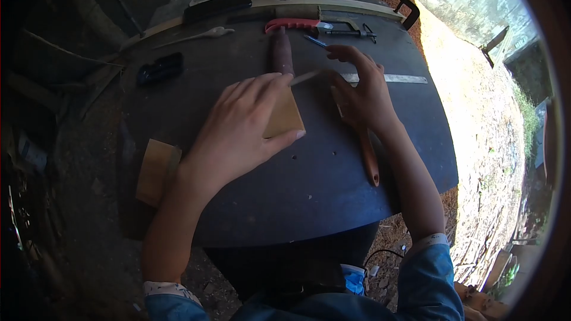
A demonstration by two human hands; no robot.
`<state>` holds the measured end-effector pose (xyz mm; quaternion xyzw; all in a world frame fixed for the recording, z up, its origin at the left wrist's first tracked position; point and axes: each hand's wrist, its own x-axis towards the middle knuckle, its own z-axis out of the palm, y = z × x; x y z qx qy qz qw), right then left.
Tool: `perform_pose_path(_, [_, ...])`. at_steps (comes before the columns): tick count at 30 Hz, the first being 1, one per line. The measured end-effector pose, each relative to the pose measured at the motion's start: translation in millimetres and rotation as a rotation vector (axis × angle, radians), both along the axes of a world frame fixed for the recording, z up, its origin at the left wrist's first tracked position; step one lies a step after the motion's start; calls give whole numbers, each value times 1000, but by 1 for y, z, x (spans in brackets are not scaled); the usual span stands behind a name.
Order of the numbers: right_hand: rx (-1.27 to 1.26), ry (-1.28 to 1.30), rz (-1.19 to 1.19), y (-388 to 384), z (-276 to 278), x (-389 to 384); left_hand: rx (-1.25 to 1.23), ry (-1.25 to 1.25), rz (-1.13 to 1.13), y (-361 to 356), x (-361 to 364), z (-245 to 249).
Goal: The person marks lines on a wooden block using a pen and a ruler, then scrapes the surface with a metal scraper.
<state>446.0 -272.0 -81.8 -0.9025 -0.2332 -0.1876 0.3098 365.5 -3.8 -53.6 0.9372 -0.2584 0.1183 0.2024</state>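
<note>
My left hand (241,128) lies flat on a small tan wooden block (286,116) on the dark round table (309,196), fingers over its left side and thumb along its lower edge. My right hand (360,89) hovers just right of the block with fingers spread, resting over the top of an orange-handled tool (369,160) that lies on the table. A thin light stick (304,77) lies between the two hands at the block's far corner. A dark reddish cylinder (281,53) lies beyond the block.
A metal ruler (395,78) lies right of my right hand. A red-handled tool (292,24), a blue pen (314,40) and a metal clamp (351,31) sit at the far edge. A black object (159,68) lies far left; another wooden block (156,171) overhangs the left rim.
</note>
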Motion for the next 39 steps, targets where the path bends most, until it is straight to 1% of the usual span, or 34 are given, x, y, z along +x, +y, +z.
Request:
perform_pose_path(1, [-19, -38, -65, -5, -6, 4, -6, 15, 22, 0, 0, 2])
perform_pose_path(4, [-135, -21, -193, -19, -17, 14, -3, 64, 62, 3, -2, 14])
perform_pose_path(5, [-142, -39, -202, -24, -23, 17, 9, 76, 66, 4, -3, 18])
perform_pose_path(6, [-151, 27, -247, -23, -21, 18, 12, 86, 52, 1, -1, 21])
perform_pose_path(8, [-44, 38, -247, -29, -25, 20, 3, 114, 21, -2, 0, 23])
perform_pose_path(10, [15, 145, -245, -32, -17, 17, -53, 185, -1, -8, -1, 24])
perform_pose_path(13, [-34, 132, -329, -31, -17, 14, -47, 183, -24, -14, -1, 27])
perform_pose_path(16, [-46, 131, -374, -31, -18, 13, -100, 200, -31, -11, 3, 19])
perform_pose_path(19, [-29, 146, -364, -30, -17, 14, -125, 197, -80, -16, 3, 16])
perform_pose_path(22, [62, 125, -336, -31, -9, 16, -117, 188, -110, -16, 3, 13])
perform_pose_path(25, [685, 162, -136, -31, 0, 21, -82, 174, -112, -13, 2, 17])
perform_pose_path(27, [857, 46, -55, -29, 9, 21, -26, 123, -94, -8, 2, 20])
perform_pose_path(28, [893, 49, -43, -28, 15, 19, 12, 109, -60, -4, 3, 22])
perform_pose_path(30, [974, 40, 10, -23, 22, 14, -6, 136, -45, 3, 6, 21])
perform_pose_path(31, [941, 69, -4, -20, 28, 9, 9, 135, -19, 7, 5, 19])
perform_pose_path(32, [841, 28, -27, -19, 28, 8, 22, 130, -2, 8, 5, 17])
perform_pose_path(34, [878, 15, 47, -10, 27, 2, 40, 104, 46, 11, 3, 8])
perform_pose_path(35, [880, 33, 83, -6, 28, -2, 45, 80, 46, 12, 4, 5])
perform_pose_path(36, [758, 85, 11, -5, 33, -9, 45, 97, 40, 14, 5, 5])
perform_pose_path(38, [750, 129, -10, 4, 35, -16, 39, 122, 3, 15, 7, 6])
perform_pose_path(39, [668, 167, 23, 3, 35, -20, 26, 116, 7, 14, 7, 5])
